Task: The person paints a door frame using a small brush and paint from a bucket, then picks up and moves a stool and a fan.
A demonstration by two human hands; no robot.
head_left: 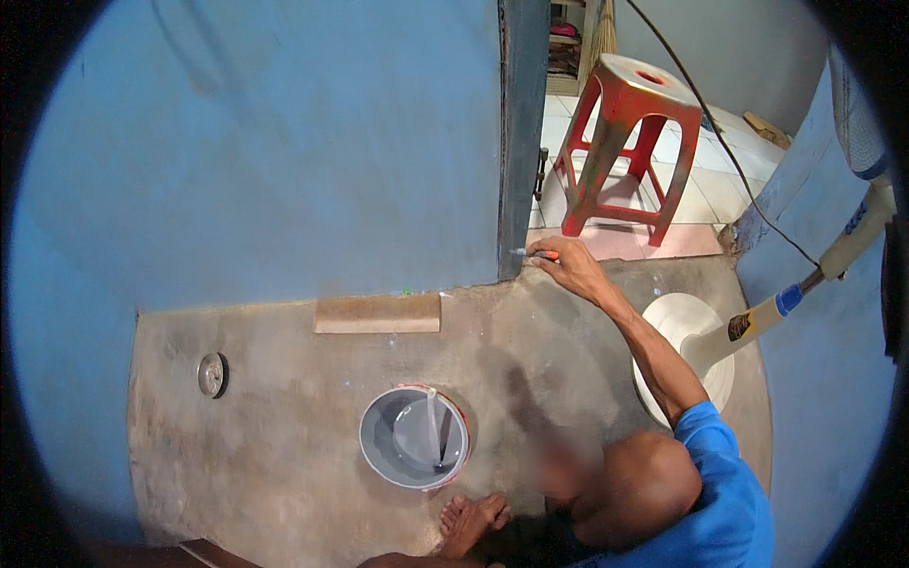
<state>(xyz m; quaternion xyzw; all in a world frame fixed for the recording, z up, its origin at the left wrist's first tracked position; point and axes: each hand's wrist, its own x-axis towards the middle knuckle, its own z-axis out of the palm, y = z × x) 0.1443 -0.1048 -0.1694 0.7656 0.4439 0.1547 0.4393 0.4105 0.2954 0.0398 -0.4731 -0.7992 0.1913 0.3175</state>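
Note:
My right hand reaches out to the foot of a dark grey door frame. Its fingers are closed around a small paintbrush with an orange part on the handle, and the bristle end is at the frame's lower edge. Low in the view, my left hand rests by the bare toes of a foot; how its fingers are set is unclear. A round bucket with grey paint inside stands on the floor just beyond that hand. A pale strip with a dark end leans inside the bucket.
A red plastic stool stands on white tiles past the doorway. At the right, a pole rises from a round white base, and a dark cable hangs nearby. A tan board lies along the blue wall. A small round tin sits at left.

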